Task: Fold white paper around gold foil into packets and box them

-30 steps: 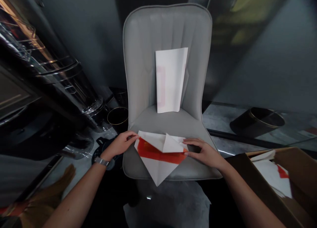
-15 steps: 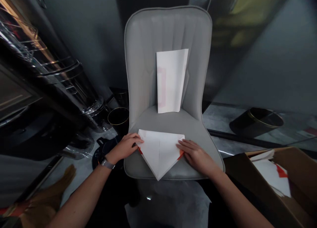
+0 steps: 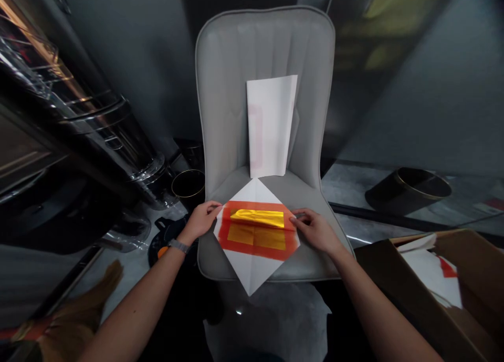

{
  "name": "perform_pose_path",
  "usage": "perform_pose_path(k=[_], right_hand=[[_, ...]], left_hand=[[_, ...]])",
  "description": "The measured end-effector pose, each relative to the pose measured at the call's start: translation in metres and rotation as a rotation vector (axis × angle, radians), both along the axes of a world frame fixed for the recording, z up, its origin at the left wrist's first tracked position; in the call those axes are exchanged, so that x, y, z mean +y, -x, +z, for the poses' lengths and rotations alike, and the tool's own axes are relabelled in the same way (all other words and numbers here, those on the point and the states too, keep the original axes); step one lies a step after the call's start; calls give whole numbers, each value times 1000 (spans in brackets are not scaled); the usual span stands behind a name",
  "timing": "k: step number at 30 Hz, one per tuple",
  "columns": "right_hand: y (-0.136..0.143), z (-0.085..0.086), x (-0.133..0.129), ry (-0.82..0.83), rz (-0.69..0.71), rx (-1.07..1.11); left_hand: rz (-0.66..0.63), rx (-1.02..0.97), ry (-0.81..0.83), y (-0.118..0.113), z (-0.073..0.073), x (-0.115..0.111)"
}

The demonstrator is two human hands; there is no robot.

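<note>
A sheet of joss paper, white with an orange-red band and a shiny gold rectangle, lies spread as a diamond on the grey chair's seat. Creases cross its middle, and its near corner hangs past the seat's front edge. My left hand pinches the left side of the sheet between thumb and fingers. On the opposite side, my right hand grips the right edge in the same way. Behind the sheet, a folded white stack of paper with a faint pink mark leans upright against the backrest.
At the right stands an open cardboard box holding white and red papers. Dark bins with gold rims, one on the left and one on the right, flank the chair. Shiny cylinders line the left.
The sheet was folded into a white triangle pointing toward me. Now it is opened out into a diamond, showing its orange-red and gold face; both hands have shifted to its side edges.
</note>
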State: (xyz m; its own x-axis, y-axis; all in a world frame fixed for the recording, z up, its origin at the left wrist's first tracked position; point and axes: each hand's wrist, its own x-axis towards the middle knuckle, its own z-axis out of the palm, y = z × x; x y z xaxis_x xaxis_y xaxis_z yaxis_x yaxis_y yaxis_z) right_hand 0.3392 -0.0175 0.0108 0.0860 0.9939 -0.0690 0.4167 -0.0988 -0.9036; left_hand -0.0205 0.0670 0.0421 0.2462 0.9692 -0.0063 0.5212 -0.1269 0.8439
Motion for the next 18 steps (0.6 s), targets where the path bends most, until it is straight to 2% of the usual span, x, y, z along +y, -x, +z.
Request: perform_pose_path(k=[2, 7, 14, 18], right_hand=[[3, 1, 4, 35, -27, -48], [8, 6, 3, 80, -67, -186], [16, 8, -1, 127, -128, -307], [15, 10, -2, 129, -105, -304]], left_hand=[[4, -4, 7, -2, -4, 3], [-88, 15, 67, 4, -5, 9], [59, 143, -51, -8, -18, 9], [72, 193, -143, -12, -19, 4]])
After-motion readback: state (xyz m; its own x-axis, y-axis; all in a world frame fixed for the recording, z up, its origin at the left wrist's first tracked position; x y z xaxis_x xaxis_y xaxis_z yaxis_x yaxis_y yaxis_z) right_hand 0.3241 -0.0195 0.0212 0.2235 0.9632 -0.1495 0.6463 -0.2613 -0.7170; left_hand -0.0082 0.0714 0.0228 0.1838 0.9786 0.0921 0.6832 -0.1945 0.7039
